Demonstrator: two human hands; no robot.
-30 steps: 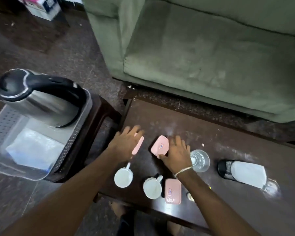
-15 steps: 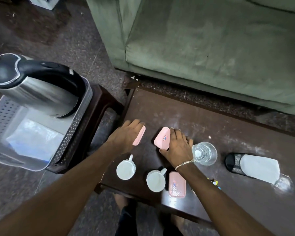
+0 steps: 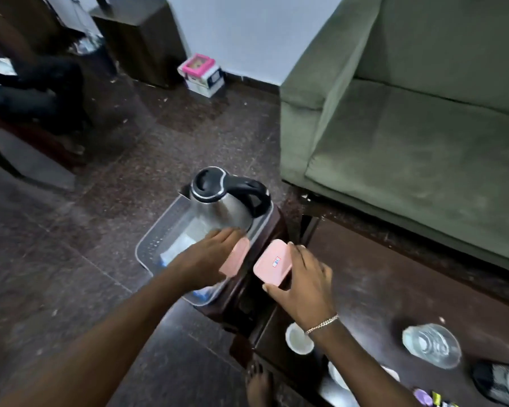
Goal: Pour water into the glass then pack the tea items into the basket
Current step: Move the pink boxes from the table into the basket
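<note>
My left hand [image 3: 210,254] holds a pink box [image 3: 235,257] over the right rim of the clear perforated basket [image 3: 155,242]. A steel kettle [image 3: 222,201] with a black handle stands in the basket's far end. My right hand [image 3: 303,282] grips a second pink box [image 3: 272,264], tilted, in the air just right of the basket. On the dark table [image 3: 394,286] stand a glass [image 3: 431,345] of water and a white cup [image 3: 299,337], with another cup partly hidden under my right arm.
The basket rests on a dark stool [image 3: 249,292] left of the table. A green sofa [image 3: 409,127] stands behind the table. A bottle [image 3: 500,383] lies at the lower right edge. A pink and white carton [image 3: 202,73] sits on the floor by the wall.
Both hands lifted their pink boxes off the table and carried them left to the basket. The camera swung left and up, showing more floor and wall.
</note>
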